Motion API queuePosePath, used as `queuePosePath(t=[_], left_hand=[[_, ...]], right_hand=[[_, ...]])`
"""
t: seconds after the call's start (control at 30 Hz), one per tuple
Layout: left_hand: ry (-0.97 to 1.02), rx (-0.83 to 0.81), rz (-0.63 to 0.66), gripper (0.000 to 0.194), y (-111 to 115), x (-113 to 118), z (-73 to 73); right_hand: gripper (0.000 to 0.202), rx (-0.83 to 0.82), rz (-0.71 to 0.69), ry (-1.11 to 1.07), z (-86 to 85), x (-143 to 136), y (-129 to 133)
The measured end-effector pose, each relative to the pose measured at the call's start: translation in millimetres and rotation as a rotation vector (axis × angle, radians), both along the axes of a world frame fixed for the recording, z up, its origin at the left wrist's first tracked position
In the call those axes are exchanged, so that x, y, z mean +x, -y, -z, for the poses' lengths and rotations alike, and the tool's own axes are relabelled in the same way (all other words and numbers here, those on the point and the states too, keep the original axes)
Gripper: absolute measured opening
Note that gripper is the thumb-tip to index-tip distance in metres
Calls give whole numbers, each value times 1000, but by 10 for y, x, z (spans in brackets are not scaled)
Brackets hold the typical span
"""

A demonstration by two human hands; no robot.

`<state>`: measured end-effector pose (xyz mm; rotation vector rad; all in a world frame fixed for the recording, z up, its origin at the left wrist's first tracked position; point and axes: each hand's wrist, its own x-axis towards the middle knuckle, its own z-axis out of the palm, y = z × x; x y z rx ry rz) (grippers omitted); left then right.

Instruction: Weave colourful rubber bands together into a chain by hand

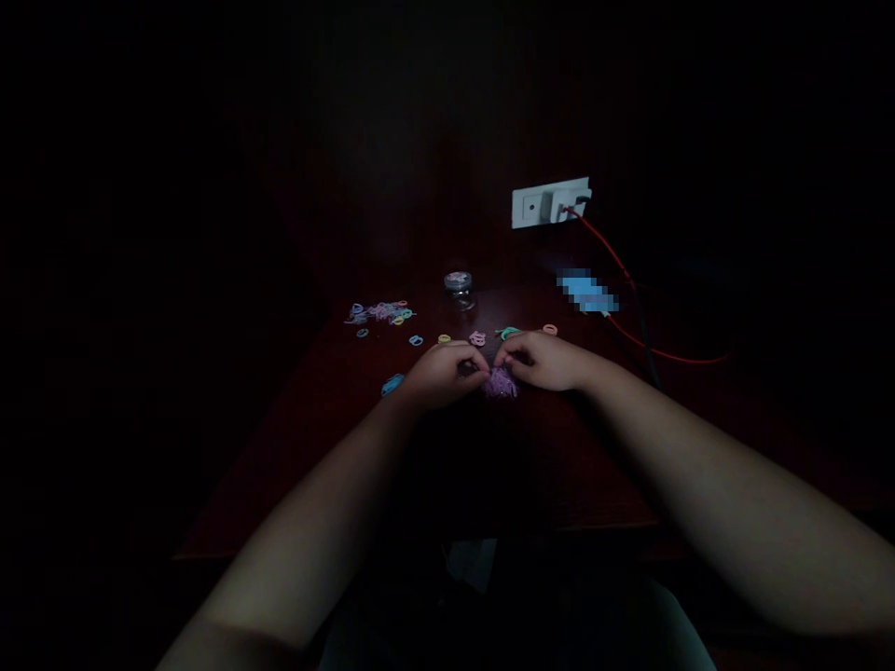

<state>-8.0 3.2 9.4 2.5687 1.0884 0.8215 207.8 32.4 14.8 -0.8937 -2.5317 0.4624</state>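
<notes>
On the dark reddish table, my left hand (446, 376) has thumb and forefinger pinched at the left edge of a small heap of purple hair ties (502, 383). My right hand (549, 362) bends over the top of the same heap, its fingertips closed at the purple strands. Exactly how many ties sit between the fingers is too small to tell. Behind the hands lie pink hair ties (477, 338), green ones (508, 333), a yellow one (444, 339) and an orange-pink one (550, 329). Blue hair ties (392, 383) lie by my left wrist, partly hidden.
A mixed pile of hair ties (383, 313) lies at the back left, near a light blue tie (416, 340). A clear lidded jar (460, 291) stands at the back. To the right, a blurred-out phone (587, 291) has a red cable (671, 356) running to the wall socket (535, 207).
</notes>
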Motion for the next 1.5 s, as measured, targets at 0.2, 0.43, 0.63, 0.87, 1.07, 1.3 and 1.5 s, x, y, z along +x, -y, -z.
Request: queuePosePath(t=[0.2,0.43,0.63,0.87,1.07,1.3,1.5], left_hand=[[78,112,-416,19,-139,-342,0],[11,-148,-1021,27,-554,-1259,211],[-106,-134,-951,38,-838,-1252,299],[-179,-169,-948,39,-1039,-1268,303],[-140,-112,-932,40,-1011,-1308,322],[-14,-108,-963,35,-932,-1365,292],[100,-149,-1001,21,-915,-1427,311]], right_hand=[[23,62,81,-35,-10,4,-1],[21,103,129,-90,10,20,-30],[19,119,146,-97,12,24,-36],[18,124,168,-121,-18,20,5],[19,125,192,-114,-15,40,13],[18,133,192,-148,-34,40,44],[18,120,189,-184,-29,26,66]])
